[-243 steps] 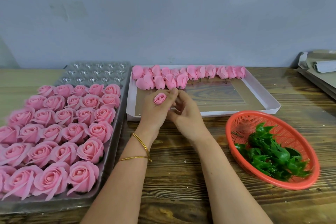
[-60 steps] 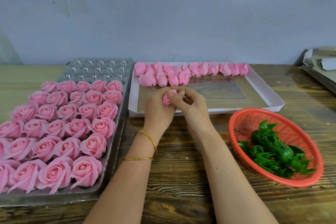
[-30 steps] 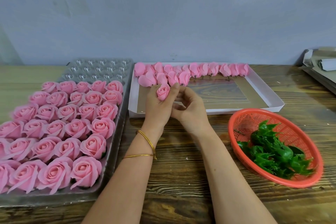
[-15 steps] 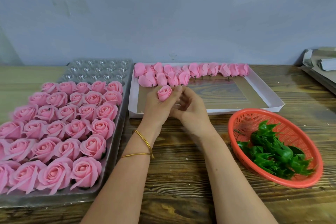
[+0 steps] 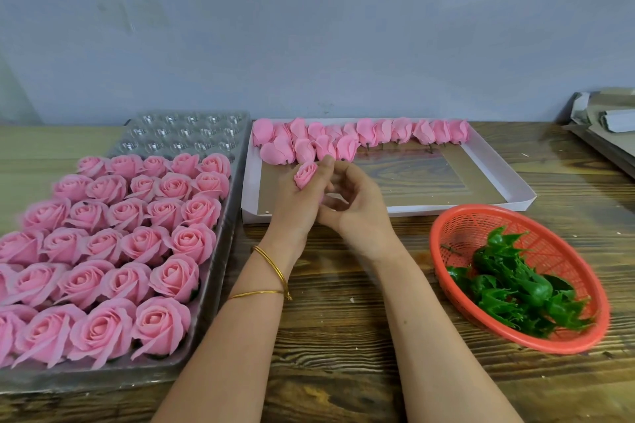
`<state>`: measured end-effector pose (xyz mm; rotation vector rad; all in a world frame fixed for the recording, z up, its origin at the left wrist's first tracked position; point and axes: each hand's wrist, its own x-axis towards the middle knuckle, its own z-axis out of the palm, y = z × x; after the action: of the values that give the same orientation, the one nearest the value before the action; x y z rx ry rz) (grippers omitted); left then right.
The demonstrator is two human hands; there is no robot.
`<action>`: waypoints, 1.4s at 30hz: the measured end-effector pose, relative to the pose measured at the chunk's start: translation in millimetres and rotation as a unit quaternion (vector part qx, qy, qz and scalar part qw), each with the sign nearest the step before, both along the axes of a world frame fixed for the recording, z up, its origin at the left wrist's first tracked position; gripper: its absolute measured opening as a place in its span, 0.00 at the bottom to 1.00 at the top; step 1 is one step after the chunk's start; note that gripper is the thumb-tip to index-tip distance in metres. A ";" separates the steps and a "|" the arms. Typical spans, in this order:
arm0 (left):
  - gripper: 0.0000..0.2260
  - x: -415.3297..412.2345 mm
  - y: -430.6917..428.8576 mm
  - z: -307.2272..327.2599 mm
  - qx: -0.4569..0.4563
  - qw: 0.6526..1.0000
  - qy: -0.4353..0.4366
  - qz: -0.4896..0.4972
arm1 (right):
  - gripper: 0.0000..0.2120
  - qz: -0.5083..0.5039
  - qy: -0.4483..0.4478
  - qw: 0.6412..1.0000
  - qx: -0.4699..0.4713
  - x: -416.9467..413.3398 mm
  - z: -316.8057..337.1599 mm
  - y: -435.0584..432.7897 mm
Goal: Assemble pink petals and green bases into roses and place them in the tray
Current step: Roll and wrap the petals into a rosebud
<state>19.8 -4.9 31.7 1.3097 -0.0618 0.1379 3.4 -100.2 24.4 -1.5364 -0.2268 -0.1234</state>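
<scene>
A: Where is the rosebud sitting?
B: Your left hand [image 5: 292, 206] is pinching the pink rosebud [image 5: 305, 175] over the white box's [image 5: 446, 211] near-left corner.
A: And the right hand [image 5: 359, 213]?
B: It is curling loosely just beside the bud; I cannot tell whether it is gripping anything.

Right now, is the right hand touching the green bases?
Apart. Head view: right hand beside the pink bud, bare table between it and the green bases.

No text, label or number can be read anywhere — nothing legible.

Dark wooden table [image 5: 343, 336], blue-grey wall [image 5: 309, 27] behind it, grey cardboard sheets [image 5: 604, 134] stacked at the far right edge
</scene>
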 end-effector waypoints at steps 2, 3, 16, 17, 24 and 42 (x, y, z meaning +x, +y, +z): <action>0.09 -0.1 -1.7 -1.5 0.014 1.000 -0.003 0.005 | 0.24 -0.013 -0.010 1.000 -0.015 -0.4 0.0 1.3; 0.10 0.0 -2.6 -2.7 0.021 1.000 0.002 0.004 | 0.24 -0.019 -0.013 1.000 -0.019 -0.2 -0.4 1.6; 0.06 3.1 1.5 -8.5 0.031 0.999 -0.009 -0.014 | 0.26 0.009 0.000 1.000 0.010 2.2 -1.2 -2.5; 0.08 3.8 2.1 -8.4 0.032 0.999 -0.013 -0.018 | 0.25 0.019 0.000 1.000 0.012 2.2 -0.9 -2.8; 0.13 1.2 2.7 -6.4 0.082 0.996 -0.030 -0.021 | 0.20 0.028 -0.015 0.999 -0.016 1.4 -1.3 -2.0; 0.15 -0.4 -1.0 -4.5 0.059 0.998 -0.026 0.006 | 0.22 -0.022 -0.023 0.999 -0.021 0.4 -1.6 1.4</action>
<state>19.4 -5.9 27.2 1.4253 -0.1086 0.1804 3.9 -98.8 22.8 -1.5814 -0.2329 -0.1897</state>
